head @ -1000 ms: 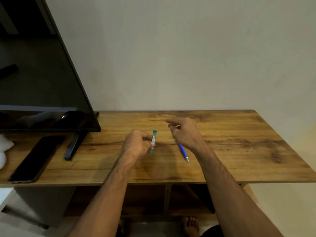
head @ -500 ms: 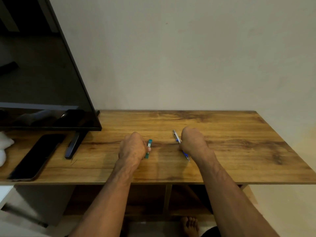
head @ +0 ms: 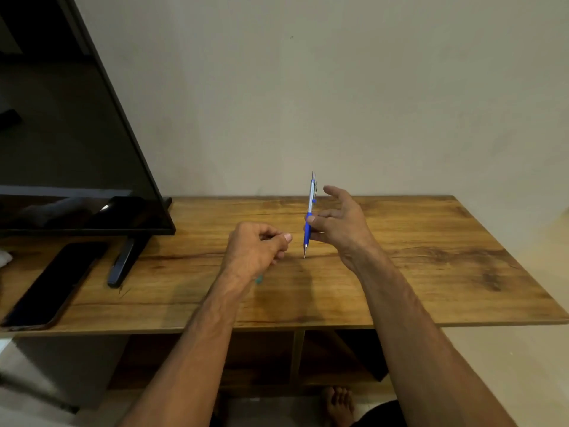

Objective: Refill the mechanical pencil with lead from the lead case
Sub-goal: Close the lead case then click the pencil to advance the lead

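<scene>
My right hand (head: 338,226) pinches the mechanical pencil (head: 310,208) by its blue grip, between thumb and fingers. The pencil stands upright over the wooden table (head: 431,241), silver cap end up, with its tip just above the tabletop. My left hand (head: 255,248) hovers to the pencil's left with its fingers curled and the thumb against the forefinger. Of the teal lead case (head: 259,279), only one end shows, under the heel of that hand. Whether the fingers hold the case or it lies on the table is hidden.
A television (head: 77,149) on a dark foot (head: 121,266) stands at the table's left, with a black phone (head: 52,285) lying in front of it. The wall runs close behind the table. A bare foot (head: 338,405) shows on the floor below.
My right hand has lifted the pencil off the table and turned it upright. My left hand brought the lead case down to the table and now covers most of it.
</scene>
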